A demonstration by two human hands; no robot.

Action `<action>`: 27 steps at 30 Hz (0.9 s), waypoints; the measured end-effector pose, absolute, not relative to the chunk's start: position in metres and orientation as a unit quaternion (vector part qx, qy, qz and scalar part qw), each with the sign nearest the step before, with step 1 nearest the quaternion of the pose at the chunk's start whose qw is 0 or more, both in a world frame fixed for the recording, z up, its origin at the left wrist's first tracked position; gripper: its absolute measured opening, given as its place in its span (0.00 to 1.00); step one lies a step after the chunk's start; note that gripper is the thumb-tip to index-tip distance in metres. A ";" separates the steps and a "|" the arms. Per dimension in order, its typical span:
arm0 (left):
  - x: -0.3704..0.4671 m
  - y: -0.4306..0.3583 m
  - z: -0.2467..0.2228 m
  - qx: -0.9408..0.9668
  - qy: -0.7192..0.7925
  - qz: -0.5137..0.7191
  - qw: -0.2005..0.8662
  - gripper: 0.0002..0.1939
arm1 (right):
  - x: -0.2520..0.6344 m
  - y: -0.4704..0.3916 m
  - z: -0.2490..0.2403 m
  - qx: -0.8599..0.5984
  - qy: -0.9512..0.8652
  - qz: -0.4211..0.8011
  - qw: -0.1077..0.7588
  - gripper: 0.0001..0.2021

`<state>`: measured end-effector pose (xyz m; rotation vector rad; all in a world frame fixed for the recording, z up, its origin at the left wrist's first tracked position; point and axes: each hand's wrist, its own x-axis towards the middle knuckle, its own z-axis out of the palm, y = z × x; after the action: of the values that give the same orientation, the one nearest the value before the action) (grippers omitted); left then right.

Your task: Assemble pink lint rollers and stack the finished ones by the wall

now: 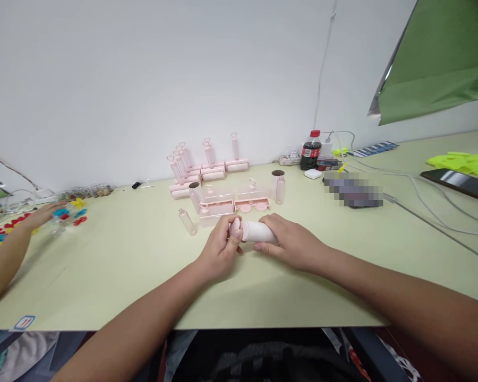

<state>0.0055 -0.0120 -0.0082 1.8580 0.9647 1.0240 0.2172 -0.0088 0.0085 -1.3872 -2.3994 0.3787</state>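
Note:
Over the middle of the table, my right hand (295, 244) is closed around a white adhesive roll (258, 232), lying sideways. My left hand (219, 250) pinches a pale pink round end cap (235, 225) at the roll's left end; whether the two touch is hard to see. Just beyond my hands lie open pink trays (252, 206) with round end pieces, and translucent covers. A pink tubular handle (187, 222) lies to the left. Another handle (280, 190) stands at the right beside an upright roll (278, 178), and a second upright roll (194, 195) is at the left.
Several assembled pink lint rollers (213, 171) with heart-shaped loops stand near the wall. A cola bottle (311, 150), a white case (313, 173), a blurred-out object (352, 191) and cables (418, 199) are at right. Far left, another person's hand (43, 215) is by colourful pieces (69, 213).

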 end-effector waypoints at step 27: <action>0.003 -0.010 -0.002 0.761 0.410 0.441 0.241 0.17 | 0.214 -0.008 0.004 -0.507 -0.808 0.226 0.197 0.18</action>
<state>0.0026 -0.0102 -0.0017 2.0816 1.1224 1.2051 0.2137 -0.0082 0.0042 -1.4202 -2.2619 0.6339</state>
